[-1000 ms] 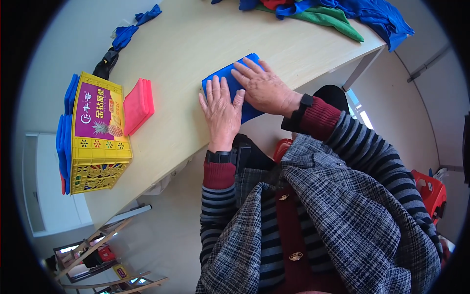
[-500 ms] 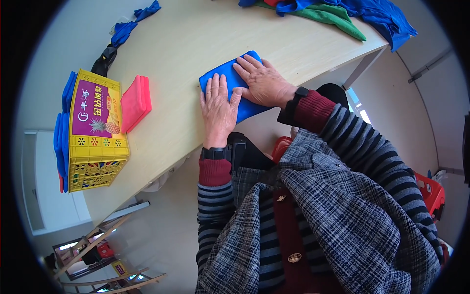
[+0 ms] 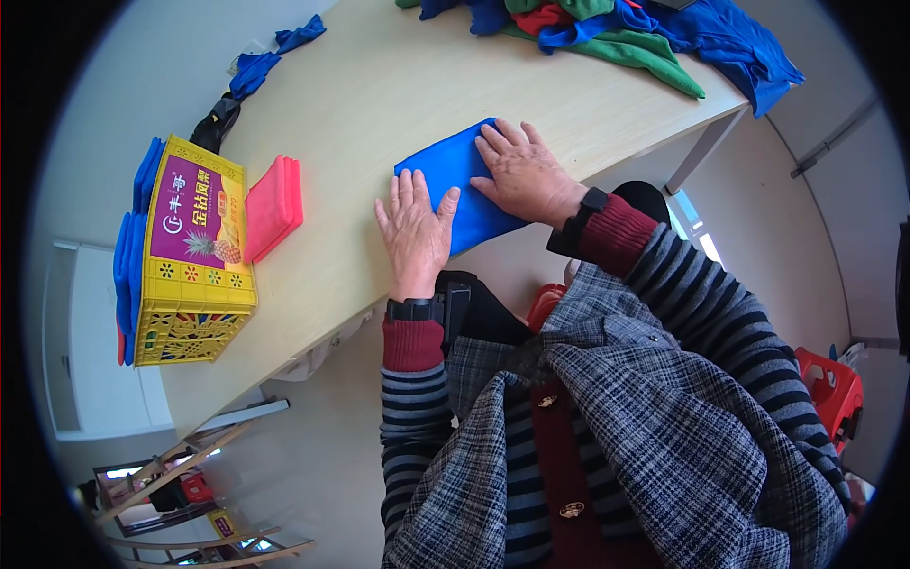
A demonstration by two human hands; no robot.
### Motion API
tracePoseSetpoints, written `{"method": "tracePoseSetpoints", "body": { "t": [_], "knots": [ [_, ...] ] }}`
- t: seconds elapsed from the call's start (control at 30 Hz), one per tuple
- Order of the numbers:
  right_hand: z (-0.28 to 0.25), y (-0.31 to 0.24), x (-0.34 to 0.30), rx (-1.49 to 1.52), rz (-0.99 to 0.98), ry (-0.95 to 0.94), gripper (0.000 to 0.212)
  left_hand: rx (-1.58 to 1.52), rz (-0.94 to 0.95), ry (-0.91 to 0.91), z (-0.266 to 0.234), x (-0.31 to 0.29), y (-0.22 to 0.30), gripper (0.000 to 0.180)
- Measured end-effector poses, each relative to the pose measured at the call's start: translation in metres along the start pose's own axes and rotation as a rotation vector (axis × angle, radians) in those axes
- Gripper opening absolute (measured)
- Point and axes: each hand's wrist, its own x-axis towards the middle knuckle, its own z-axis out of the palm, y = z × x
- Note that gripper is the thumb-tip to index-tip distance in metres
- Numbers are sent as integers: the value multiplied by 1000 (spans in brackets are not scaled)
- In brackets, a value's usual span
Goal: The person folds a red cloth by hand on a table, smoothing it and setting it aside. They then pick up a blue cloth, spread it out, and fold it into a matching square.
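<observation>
A folded blue cloth [image 3: 464, 185] lies flat near the table's front edge, one corner reaching that edge. My left hand [image 3: 417, 228] rests on its left side, fingers spread and thumb out. Across its right side lies my right hand [image 3: 528, 174], open, with the fingers stretched toward the far corner. Neither hand grips the cloth. Left of them, a small stack of folded pink-red cloths [image 3: 274, 209] leans by a yellow plastic crate [image 3: 194, 327] with a purple printed panel. Folded blue cloths [image 3: 128, 270] hang over the crate's far left side.
At the far right of the table [image 3: 365, 90] is a loose heap of blue, green and red cloths [image 3: 645, 62]. Crumpled blue and black cloths [image 3: 251, 74] lie along the far left edge. A red plastic stool [image 3: 832, 394] stands on the floor at right.
My hands have moved apart on the blue cloth, the left one outward, so more of its middle shows. The whole view has shifted slightly.
</observation>
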Motion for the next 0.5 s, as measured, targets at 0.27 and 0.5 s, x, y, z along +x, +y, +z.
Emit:
{"method": "tracePoseSetpoints", "body": {
  "t": [0.27,0.5],
  "knots": [
    [11,-23,8,194,-164,73,63,-105,106,10,12,18,5,86],
    [12,-9,10,185,-79,73,67,-101,150,30,13,13,1,84]
  ]
}}
